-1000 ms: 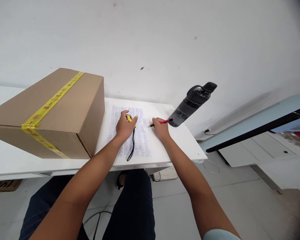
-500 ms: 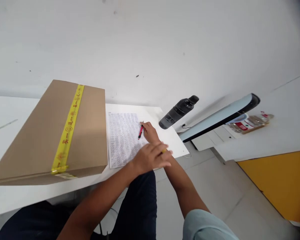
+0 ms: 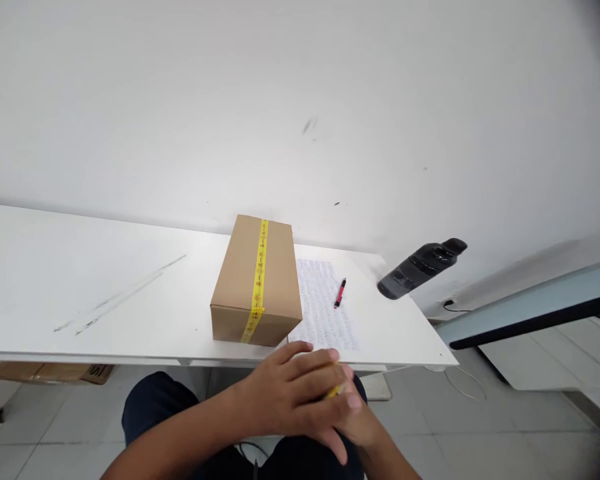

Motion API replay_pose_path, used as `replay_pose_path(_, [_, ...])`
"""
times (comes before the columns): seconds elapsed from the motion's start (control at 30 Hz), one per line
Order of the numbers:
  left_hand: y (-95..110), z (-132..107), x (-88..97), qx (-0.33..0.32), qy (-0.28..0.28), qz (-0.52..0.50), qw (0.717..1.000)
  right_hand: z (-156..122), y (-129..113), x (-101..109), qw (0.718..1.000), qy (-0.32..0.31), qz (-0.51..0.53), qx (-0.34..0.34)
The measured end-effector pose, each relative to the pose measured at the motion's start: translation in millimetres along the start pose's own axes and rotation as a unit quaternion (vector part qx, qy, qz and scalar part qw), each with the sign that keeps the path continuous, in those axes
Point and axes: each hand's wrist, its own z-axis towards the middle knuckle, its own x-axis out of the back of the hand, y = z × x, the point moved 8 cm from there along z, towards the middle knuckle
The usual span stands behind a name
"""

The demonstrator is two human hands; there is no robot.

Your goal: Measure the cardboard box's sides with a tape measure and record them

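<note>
My left hand (image 3: 300, 393) lies over my right hand (image 3: 363, 417) in front of the table edge. Its fingers are curled, and a small yellow thing (image 3: 335, 390) shows between them, too little of it visible to name. Most of my right hand, fingers included, is hidden behind the left. A red and black pen (image 3: 340, 293) rests on a handwritten sheet of paper (image 3: 320, 313), apart from both hands. Left of the sheet stands a closed cardboard box (image 3: 230, 283) with yellow printed tape (image 3: 260, 273) along its top and down the front.
On the white table (image 3: 130, 267), a black bottle (image 3: 415, 270) stands near the right end, by the wall. A flattened piece of cardboard (image 3: 50, 372) lies below the table at left. A pale panel with a black edge (image 3: 540, 320) juts in from the right.
My right hand has left the pen and drawn back toward me, under my left hand. The view has shifted, so the box looks smaller and farther right.
</note>
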Motion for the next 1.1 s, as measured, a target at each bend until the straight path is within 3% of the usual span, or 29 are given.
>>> replay_pose_path(0.1, [-9,-24,13.6,0.138,-0.022,0.007,0.99,3,8,-32,0.995,0.008,0.103,-0.001])
replay_pose_path(0.17, [-14,-52,17.9,0.298,-0.026,-0.026,0.954,0,4,-39,0.996,0.016,0.084,0.025])
replay_pose_path(0.2, [-14,-68,15.0,0.38,-0.032,-0.068,0.922,-5,0,-38,0.997,0.023,0.052,0.045])
replay_pose_path(0.3, [8,-109,-15.9,0.56,-0.048,-0.281,0.778,-25,-10,-33,0.993,0.024,-0.052,0.099])
replay_pose_path(0.43, [50,-126,-50.6,0.654,0.044,-0.5,0.566,-50,-16,-32,0.982,-0.036,-0.122,0.137])
replay_pose_path(0.5, [60,-124,-54.8,0.67,0.075,-0.542,0.501,-58,-20,-35,0.98,-0.068,-0.122,0.143])
replay_pose_path(0.53, [60,-120,-52.4,0.674,0.076,-0.552,0.485,-60,-23,-36,0.979,-0.077,-0.117,0.149])
replay_pose_path(0.57, [56,-116,-45.3,0.676,0.07,-0.547,0.488,-60,-28,-34,0.979,-0.071,-0.109,0.154])
replay_pose_path(0.6, [47,-113,-32.1,0.683,0.061,-0.515,0.515,-57,-34,-29,0.981,-0.05,-0.097,0.162])
replay_pose_path(0.67, [18,-105,11.7,0.699,0.045,-0.38,0.604,-48,-46,-10,0.982,0.036,-0.061,0.174])
replay_pose_path(0.7, [0,-100,42.5,0.707,0.035,-0.263,0.656,-41,-52,3,0.979,0.09,-0.035,0.182])
replay_pose_path(0.8, [-44,-85,114.4,0.725,0.037,-0.097,0.681,-17,-70,40,0.946,0.228,0.04,0.228])
replay_pose_path(0.87, [-69,-74,143.0,0.724,0.029,-0.04,0.688,1,-79,52,0.926,0.264,0.056,0.263])
replay_pose_path(0.97, [-101,-63,155.1,0.708,0.003,0.008,0.706,33,-79,54,0.933,0.259,0.04,0.246])
replay_pose_path(1.1, [-129,-62,142.5,0.683,-0.043,0.041,0.728,63,-70,36,0.956,0.207,0.002,0.209])
